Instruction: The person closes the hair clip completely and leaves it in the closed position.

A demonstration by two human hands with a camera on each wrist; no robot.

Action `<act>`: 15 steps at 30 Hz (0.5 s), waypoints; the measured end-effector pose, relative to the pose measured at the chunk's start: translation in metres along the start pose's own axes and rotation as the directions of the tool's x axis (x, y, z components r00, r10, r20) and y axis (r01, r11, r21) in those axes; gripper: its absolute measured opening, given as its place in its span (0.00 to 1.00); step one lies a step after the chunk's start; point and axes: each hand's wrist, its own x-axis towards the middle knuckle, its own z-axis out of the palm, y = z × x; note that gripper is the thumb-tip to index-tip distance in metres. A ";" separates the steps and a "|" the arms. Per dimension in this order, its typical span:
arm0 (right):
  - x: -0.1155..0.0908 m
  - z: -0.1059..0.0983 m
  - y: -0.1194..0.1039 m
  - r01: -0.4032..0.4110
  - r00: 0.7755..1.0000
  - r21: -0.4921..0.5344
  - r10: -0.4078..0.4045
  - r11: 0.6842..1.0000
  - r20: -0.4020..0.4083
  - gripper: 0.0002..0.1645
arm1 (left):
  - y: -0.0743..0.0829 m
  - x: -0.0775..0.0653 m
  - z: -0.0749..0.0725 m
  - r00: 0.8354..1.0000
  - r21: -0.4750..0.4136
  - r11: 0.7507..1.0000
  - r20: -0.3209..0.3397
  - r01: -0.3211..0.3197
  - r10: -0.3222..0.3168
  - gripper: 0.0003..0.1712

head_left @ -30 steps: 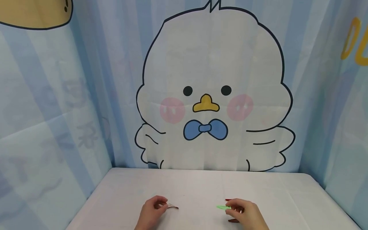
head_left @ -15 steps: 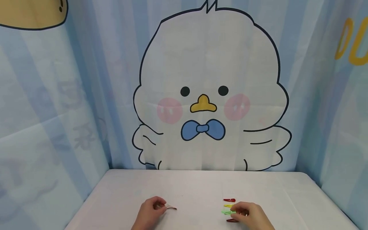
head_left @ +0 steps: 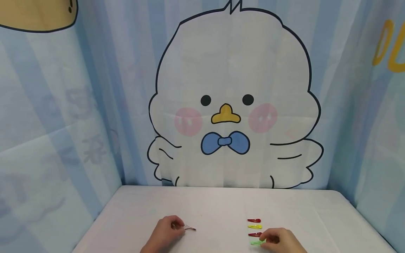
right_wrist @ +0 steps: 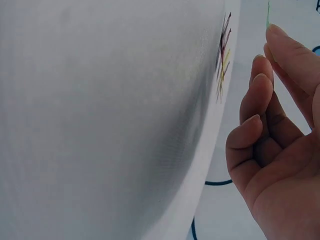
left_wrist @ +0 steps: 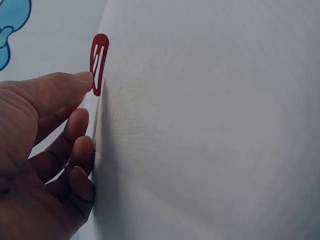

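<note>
In the left wrist view, my left hand [left_wrist: 55, 125] pinches a red snap hair clip [left_wrist: 101, 47] between thumb and forefinger, over the white table. My right hand [head_left: 282, 239] pinches a green hair clip [head_left: 257, 242] by one end; the right wrist view shows this green clip [right_wrist: 268, 11] edge-on at the fingertips. Close to that hand, a red clip [head_left: 254, 220], a yellow clip [head_left: 255, 227] and another red clip [head_left: 254, 234] lie in a column. The green clip and the fingers cover the table at the column's near end.
The white tabletop [head_left: 218, 211] spreads around both hands, its far edge meeting a blue-striped cloth backdrop [head_left: 136, 105] with a cartoon chick. Cloth walls also rise at left and right.
The right hand has moved toward me and slightly right with the green clip, uncovering the red and yellow clips. A dark red clip at the near end is now hidden. The left hand stays nearly still.
</note>
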 end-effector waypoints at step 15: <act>0.000 0.003 0.011 -0.079 0.993 0.004 0.079 0.997 0.089 0.04 | -0.003 0.004 0.001 0.998 0.079 0.997 0.064 -0.013 0.008 0.05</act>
